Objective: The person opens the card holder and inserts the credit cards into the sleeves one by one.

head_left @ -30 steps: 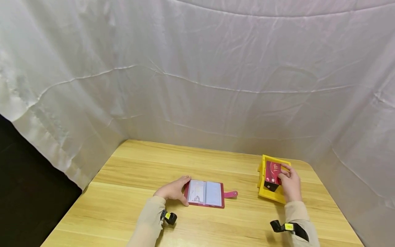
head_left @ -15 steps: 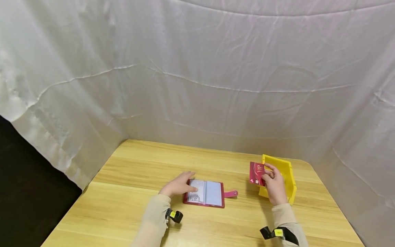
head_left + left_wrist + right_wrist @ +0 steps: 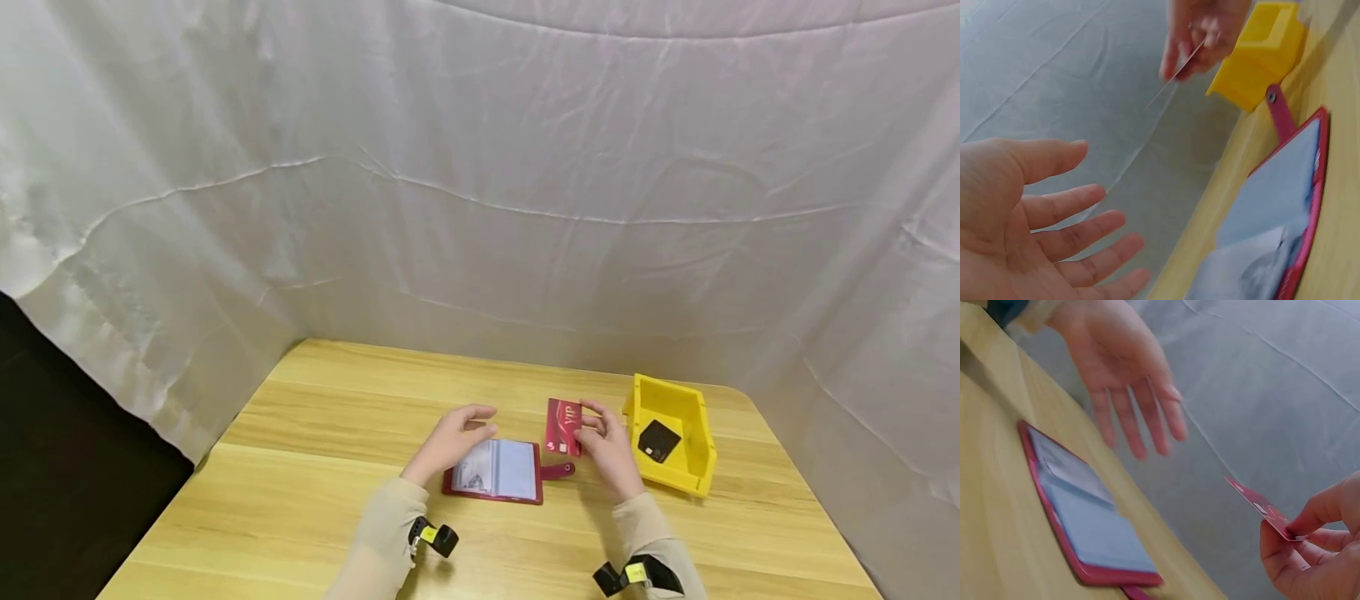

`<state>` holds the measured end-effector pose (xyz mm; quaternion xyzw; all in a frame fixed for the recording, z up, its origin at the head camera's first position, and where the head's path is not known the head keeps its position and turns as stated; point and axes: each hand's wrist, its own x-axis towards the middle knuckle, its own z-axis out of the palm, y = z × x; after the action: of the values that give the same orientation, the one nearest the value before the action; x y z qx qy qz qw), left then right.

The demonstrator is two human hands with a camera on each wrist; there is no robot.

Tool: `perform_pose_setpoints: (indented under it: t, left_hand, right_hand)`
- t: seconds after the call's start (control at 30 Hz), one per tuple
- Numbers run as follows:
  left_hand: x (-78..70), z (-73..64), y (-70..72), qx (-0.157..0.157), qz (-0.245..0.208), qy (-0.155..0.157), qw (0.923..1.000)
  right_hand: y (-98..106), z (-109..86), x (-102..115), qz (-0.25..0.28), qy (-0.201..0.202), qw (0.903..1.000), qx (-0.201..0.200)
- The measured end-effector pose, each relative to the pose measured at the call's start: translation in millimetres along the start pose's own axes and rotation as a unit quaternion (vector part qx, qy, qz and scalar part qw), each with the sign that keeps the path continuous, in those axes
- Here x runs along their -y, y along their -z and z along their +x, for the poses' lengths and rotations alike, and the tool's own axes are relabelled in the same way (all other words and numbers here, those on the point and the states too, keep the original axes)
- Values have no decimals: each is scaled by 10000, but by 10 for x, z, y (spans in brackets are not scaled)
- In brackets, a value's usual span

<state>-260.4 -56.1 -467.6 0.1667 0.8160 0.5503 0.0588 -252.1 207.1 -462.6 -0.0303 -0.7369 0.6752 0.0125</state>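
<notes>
A red card marked VIP (image 3: 562,427) is pinched by its right edge between the thumb and fingers of my right hand (image 3: 609,450), raised above the table. My left hand (image 3: 450,442) hovers over the left side of an open card holder (image 3: 516,477), its fingers spread and holding nothing, as the left wrist view also shows. The holder lies flat with clear sleeves, a printed insert in the left one, and a pink snap strap (image 3: 558,471) out to the right. Inside the yellow bin (image 3: 701,450) lies a black card (image 3: 659,440).
The wooden table (image 3: 337,417) carries the holder near its middle and the bin at its right. Pale curtains (image 3: 480,250) hang behind and at the sides. Both wrists wear black camera mounts, such as the left mount (image 3: 435,537).
My right hand has lifted the red card out of the bin and carried it left toward the holder; the black card stays behind. My left hand has let go of the holder's edge and risen.
</notes>
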Motion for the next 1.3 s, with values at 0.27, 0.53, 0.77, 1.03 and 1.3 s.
perform_pose_setpoints:
  t: [0.27, 0.53, 0.77, 1.03, 1.3]
  left_hand:
    - [28, -10, -148, 131, -815, 501, 9953]
    - [76, -17, -200, 225, -1108, 563, 9920]
    - [103, 4, -173, 128, -1383, 676, 9880]
    - [153, 16, 55, -188, -1352, 758, 9877]
    - [248, -50, 274, 163, -1144, 1224, 9857]
  right_hand:
    - [-383, -81, -72, 319, -41, 9988, 377]
    - [-537, -169, -115, 219, -67, 9980, 585]
    - [-553, -176, -145, 219, -35, 9963, 829]
    - [-465, -118, -260, -775, 431, 9888, 1204]
    - [-331, -97, -359, -1998, 424, 9634, 1738]
